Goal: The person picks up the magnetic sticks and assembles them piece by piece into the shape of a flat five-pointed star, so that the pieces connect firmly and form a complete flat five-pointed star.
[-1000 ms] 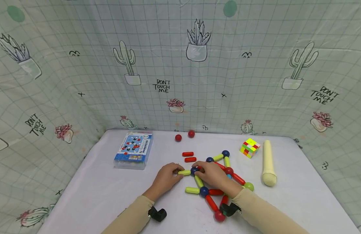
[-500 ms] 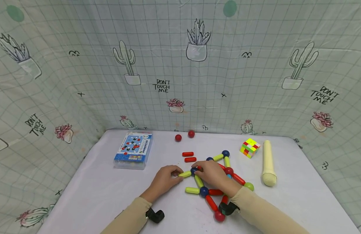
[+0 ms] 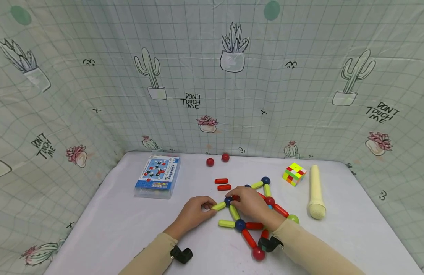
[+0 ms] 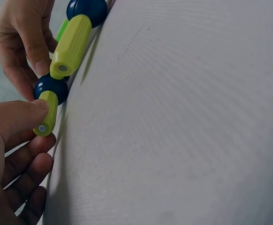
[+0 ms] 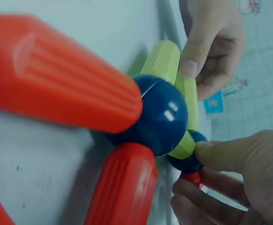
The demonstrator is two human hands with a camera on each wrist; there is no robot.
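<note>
The short yellow-green plastic rod (image 3: 219, 206) lay near the middle of the white surface (image 3: 112, 225), one end against the dark blue ball (image 3: 227, 200) of the rod-and-ball frame. The left hand (image 3: 195, 210) pinched that rod between thumb and fingertips. The right hand (image 3: 248, 202) gripped the blue ball with curled fingers. Two loose red rods (image 3: 222, 184) lay just behind. Well apart sat a blue box (image 3: 157, 175), a multicoloured puzzle cube (image 3: 293, 173) and a cream cylinder (image 3: 316, 191).
</note>
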